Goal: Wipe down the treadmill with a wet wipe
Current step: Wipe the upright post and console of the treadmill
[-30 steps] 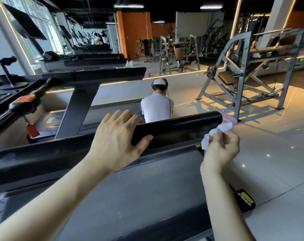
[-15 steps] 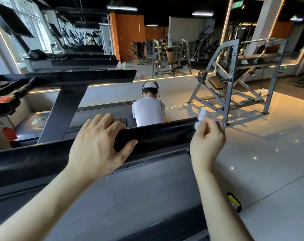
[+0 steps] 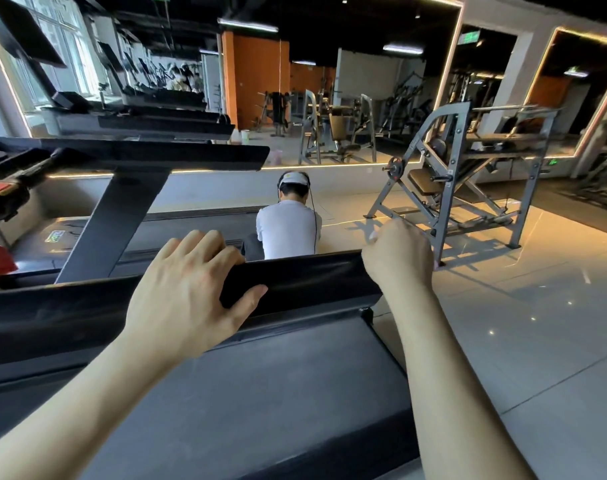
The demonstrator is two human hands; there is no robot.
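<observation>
Head view: left fingers [image 3: 205, 247] spreading flat over top of the black bar [image 3: 305, 278], thumb hooking under its near face. Left hand [image 3: 187, 299] resting on the bar, likely bracing it and steadying the body while the other hand works.

Right fingers curling into a loose fist at the bar's right end; only a pale sliver showing at the fingertips, probably the wipe [image 3: 373, 235]. Cannot tell how much wipe is bunched inside, or whether it is touching the bar yet. Right hand [image 3: 397, 258] sitting just over the end cap, knuckles facing the camera, wrist angling down, looking set up for a pull along the top edge toward the left hand.

Belt [image 3: 260, 393] lying below both forearms, grey, nothing on it. Bar running left to right across the frame, glossy, no visible wet streak, so wiping judged barely started on this part.

Beyond the bar: a second treadmill [image 3: 129, 188] upright and console, a person [image 3: 286, 226] in a white shirt crouching on the floor with back turned, a grey weight rack [image 3: 468, 174] well apart on the right, mirror wall [image 3: 330, 81] behind.

Risk: wipe slipping out of the fist at the rounded end cap.
</observation>
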